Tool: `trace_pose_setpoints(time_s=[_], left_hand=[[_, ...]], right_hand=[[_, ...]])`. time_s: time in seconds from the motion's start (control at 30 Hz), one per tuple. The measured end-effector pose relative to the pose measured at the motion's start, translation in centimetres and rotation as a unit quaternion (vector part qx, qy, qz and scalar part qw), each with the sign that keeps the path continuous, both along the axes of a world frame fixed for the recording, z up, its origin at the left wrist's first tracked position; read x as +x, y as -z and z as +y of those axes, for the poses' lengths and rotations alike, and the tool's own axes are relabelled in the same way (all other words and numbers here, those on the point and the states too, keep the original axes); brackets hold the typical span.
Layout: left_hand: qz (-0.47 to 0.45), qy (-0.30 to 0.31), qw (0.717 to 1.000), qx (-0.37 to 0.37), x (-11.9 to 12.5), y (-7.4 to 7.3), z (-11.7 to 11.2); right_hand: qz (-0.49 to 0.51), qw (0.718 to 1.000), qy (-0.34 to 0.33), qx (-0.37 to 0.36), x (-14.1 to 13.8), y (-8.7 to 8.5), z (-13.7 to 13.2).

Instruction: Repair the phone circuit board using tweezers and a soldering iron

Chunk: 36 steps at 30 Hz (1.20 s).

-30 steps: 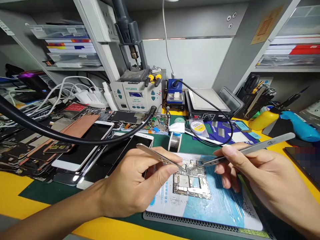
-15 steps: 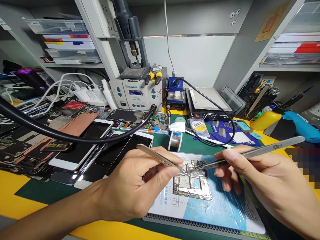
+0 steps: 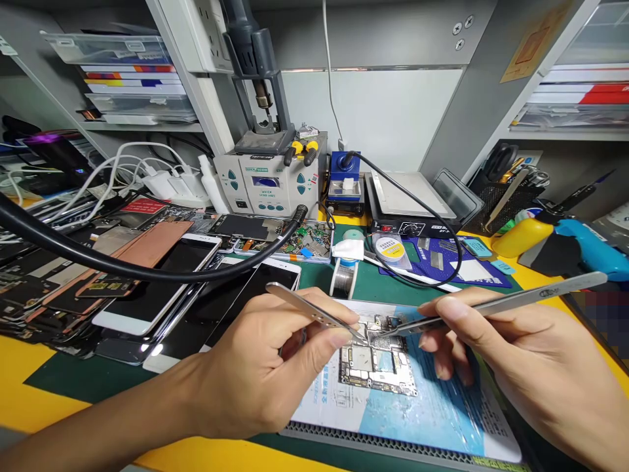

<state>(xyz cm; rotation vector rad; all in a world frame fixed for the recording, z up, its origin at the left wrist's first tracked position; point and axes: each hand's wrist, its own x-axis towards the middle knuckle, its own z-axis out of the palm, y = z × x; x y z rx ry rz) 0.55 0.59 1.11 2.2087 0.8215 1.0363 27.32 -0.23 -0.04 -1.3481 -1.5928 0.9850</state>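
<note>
- Left hand: the grip is narrow, thumb and fingers pinching the steel left tweezers near their tips, which reach the upper edge of the board's shielded area.
- Right hand: the grip is likewise narrow, closed on the long right tweezers, whose tips come in from 3 o'clock to nearly meet the left pair. Whether either pair clamps a tiny part is too small to tell.
- Phone logic board: lies flat at the centre of the work area, on a glossy blue-and-white printed sheet.
- Handling (judgement): the board is probably light and stiff but thin, with fragile small components. Its bare outer edges seem the safest hold, and it may slide on the slick sheet.
- Surroundings, clock positions from the board: solder wire spool at 12 o'clock; soldering station at 11 o'clock; white-framed phones at 10 o'clock; blue-and-yellow tool at 2 o'clock.
- Support: green mat on a yellow counter.
</note>
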Motion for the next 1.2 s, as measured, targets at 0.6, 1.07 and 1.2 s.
trace_pose_setpoints(time_s=[0.6, 1.07, 1.2], left_hand=[[-0.019, 0.004, 0.999, 0.04, 0.04, 0.29, 0.06], [-0.019, -0.013, 0.999, 0.03, -0.19, 0.36, -0.02], [-0.027, -0.007, 0.999, 0.042, -0.05, 0.32, -0.08]], right_hand=[[0.002, 0.999, -0.012, 0.03, -0.1, -0.12, 0.13], [-0.008, 1.0, -0.013, 0.025, -0.12, -0.35, 0.05], [0.001, 1.0, -0.013, 0.025, -0.11, -0.33, 0.11]])
